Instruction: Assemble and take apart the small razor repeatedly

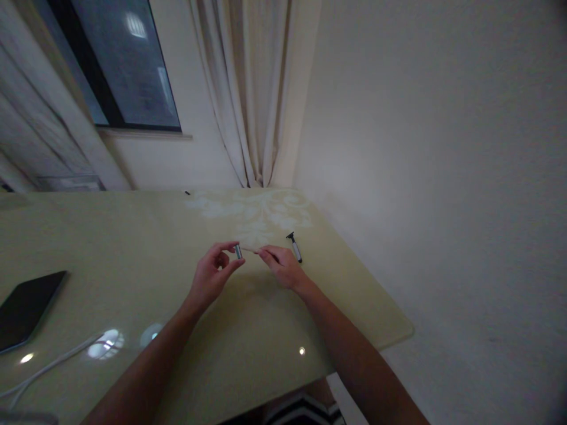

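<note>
My left hand point(211, 273) pinches a small dark and silvery bar that looks like a razor head point(238, 251) between thumb and index finger, above the table. In my right hand point(283, 267) is a thin pale stick point(249, 249), gripped between thumb and fingers. Its far end points left at the razor head; whether the two touch I cannot tell. A razor handle point(296, 249) with a dark T-shaped top lies on the table just beyond my right hand.
The glossy cream table point(128, 248) runs along a wall on the right. A dark tablet point(29, 308) lies at the left, with a white cable point(57, 361) nearer me. A tiny dark piece point(187, 193) rests at the far edge, before the curtain point(252, 88).
</note>
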A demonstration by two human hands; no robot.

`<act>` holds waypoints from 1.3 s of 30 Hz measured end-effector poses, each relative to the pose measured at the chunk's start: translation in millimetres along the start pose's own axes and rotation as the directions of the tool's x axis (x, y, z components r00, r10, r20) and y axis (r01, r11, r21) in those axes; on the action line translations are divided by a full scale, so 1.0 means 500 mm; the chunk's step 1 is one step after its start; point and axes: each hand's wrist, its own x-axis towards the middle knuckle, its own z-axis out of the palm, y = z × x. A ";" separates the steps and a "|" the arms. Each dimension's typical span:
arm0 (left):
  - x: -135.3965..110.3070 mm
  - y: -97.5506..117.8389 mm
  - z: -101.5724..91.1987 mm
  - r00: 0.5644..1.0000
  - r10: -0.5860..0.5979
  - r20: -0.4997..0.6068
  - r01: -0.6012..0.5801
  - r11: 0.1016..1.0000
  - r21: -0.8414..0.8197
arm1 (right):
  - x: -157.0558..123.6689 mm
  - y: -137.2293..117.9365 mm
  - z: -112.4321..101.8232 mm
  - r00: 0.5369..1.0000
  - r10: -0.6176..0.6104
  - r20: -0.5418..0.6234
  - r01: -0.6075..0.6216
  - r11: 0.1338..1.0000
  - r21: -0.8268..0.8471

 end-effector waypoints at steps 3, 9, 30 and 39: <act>0.003 -0.003 -0.004 1.000 -0.026 -0.011 0.026 1.000 -0.015 | 0.002 0.012 -0.003 0.999 0.033 0.016 -0.031 0.996 -0.082; 0.000 0.002 0.000 1.000 0.009 -0.006 -0.009 1.000 0.005 | 0.000 0.006 0.004 0.997 0.045 0.066 -0.047 0.998 0.038; -0.001 -0.009 0.002 1.000 -0.003 -0.002 0.003 1.000 -0.008 | 0.004 0.010 0.016 0.997 0.077 -0.012 -0.076 0.995 0.064; -0.003 -0.016 0.002 1.000 -0.016 -0.004 0.016 0.999 -0.042 | 0.004 0.008 0.022 0.997 0.080 -0.003 -0.080 0.994 0.075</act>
